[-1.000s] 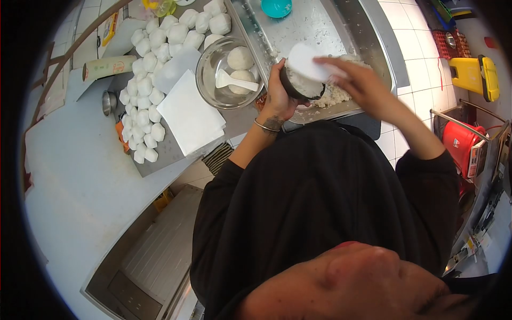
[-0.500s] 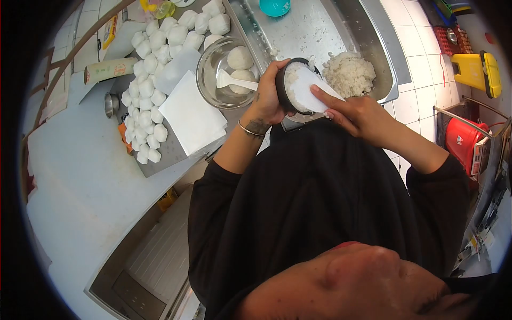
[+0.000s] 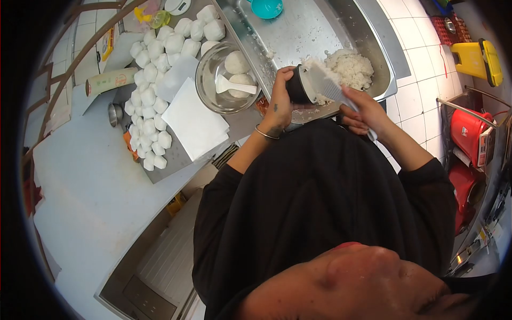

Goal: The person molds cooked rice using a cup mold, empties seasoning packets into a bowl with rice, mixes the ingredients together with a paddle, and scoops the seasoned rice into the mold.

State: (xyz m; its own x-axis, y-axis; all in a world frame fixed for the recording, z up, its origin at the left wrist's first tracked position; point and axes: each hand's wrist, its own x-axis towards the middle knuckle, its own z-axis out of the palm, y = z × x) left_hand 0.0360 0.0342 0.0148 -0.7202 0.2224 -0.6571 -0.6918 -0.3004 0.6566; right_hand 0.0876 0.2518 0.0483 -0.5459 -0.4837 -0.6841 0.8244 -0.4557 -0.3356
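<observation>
"Black bowl (image 3: pixel 297 89): where?"
"Tilted, gripped by your left hand (image 3: pixel 281 96), at the metal tray (image 3: pixel 298 34)'s six-o'clock side; your right hand (image 3: pixel 366 111) clasps the white paddle (image 3: pixel 324 79), its blade at the bowl's mouth."
"And beyond it?"
"From it, heaped rice (image 3: pixel 353 68) lies toward two o'clock; the clear bowl (image 3: pixel 208 85) sits at nine; the turquoise scoop (image 3: pixel 266 7), at eleven."

Black bowl (image 3: pixel 300 90): dark, smooth-walled; gripped in the left hand (image 3: pixel 281 92), tipped on its side, mouth turned toward the right hand (image 3: pixel 365 110).
White paddle (image 3: pixel 326 81): broad blade with fine ridges; held in the right hand, blade reaching forward and leftward from the fingers across the bowl's mouth, handle end emerging from the near side of the fist.
Rice (image 3: pixel 350 69): white, loose, heaped; lies just ahead of the right hand.
</observation>
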